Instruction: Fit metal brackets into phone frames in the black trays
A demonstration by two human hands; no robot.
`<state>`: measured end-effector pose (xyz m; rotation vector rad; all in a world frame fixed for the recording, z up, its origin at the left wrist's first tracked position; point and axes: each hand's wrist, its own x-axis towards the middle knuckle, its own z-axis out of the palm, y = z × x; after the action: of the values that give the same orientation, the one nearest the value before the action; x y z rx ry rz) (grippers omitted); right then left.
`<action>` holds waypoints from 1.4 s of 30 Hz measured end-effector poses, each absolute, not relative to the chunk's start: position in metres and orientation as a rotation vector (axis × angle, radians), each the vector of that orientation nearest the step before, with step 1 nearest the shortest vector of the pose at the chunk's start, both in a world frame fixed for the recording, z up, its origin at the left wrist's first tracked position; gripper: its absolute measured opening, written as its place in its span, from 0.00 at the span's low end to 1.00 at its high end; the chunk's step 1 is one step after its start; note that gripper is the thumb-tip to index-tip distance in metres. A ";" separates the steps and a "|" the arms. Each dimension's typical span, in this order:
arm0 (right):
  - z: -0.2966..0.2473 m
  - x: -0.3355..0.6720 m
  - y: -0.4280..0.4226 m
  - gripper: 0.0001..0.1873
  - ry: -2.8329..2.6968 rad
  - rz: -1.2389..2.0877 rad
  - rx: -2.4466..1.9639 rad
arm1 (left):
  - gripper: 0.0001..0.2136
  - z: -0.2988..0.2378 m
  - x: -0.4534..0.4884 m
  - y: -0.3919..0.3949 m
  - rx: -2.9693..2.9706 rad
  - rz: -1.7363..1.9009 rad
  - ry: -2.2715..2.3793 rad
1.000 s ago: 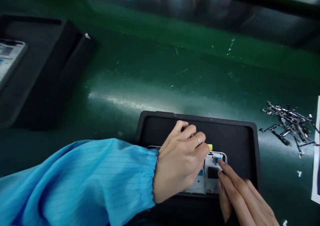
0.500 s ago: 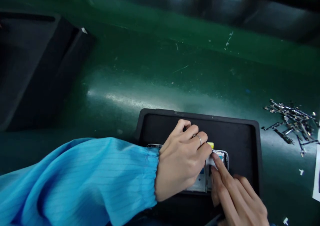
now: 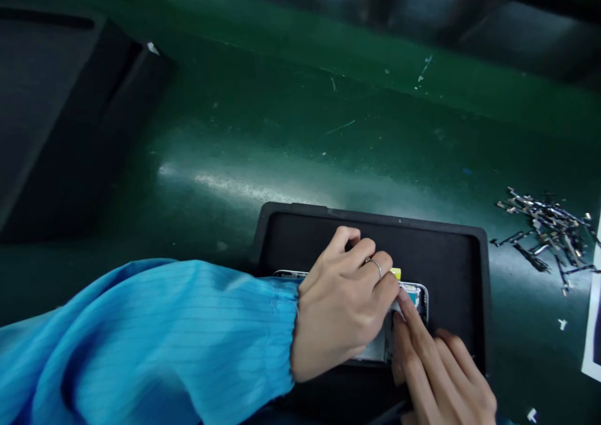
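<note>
An opened phone body (image 3: 373,350) with a silvery frame lies in a shallow black tray (image 3: 441,225). My left hand (image 3: 345,300), a ring on one finger, is curled over the phone's middle and hides much of it. Its fingertips are out of sight. My right hand (image 3: 436,356) comes in from the lower right, its index fingertip against the phone close to the left hand's fingers. The thumb is bent beneath that finger; what they pinch is hidden. A small yellow tab (image 3: 396,273) sticks out past the phone's far edge.
Right of the tray is a loose heap of small dark flex-cable parts (image 3: 549,225) on the green tabletop (image 3: 282,118). Small white bits (image 3: 562,325) and a sheet edge (image 3: 590,350) lie nearer. A large black box-like object (image 3: 61,112) stands at the left.
Both hands stay at the same spot on the phone. The right hand has shifted slightly left, its fingers drawn a little closer to the left hand. The view has moved slightly.
</note>
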<state>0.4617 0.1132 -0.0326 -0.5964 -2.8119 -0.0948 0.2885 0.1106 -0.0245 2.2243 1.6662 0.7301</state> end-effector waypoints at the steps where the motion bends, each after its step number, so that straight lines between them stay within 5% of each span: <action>1: -0.033 0.462 0.113 0.15 -2.816 -0.101 -0.592 | 0.11 -0.024 0.289 0.111 2.226 0.721 1.669; 42: -0.031 0.458 0.112 0.18 -2.809 -0.147 -0.621 | 0.12 -0.024 0.289 0.112 2.390 0.613 1.656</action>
<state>0.4581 0.1124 -0.0313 -0.6214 -2.8086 -0.1475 0.2891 0.1123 -0.0235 2.3900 1.6557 0.6126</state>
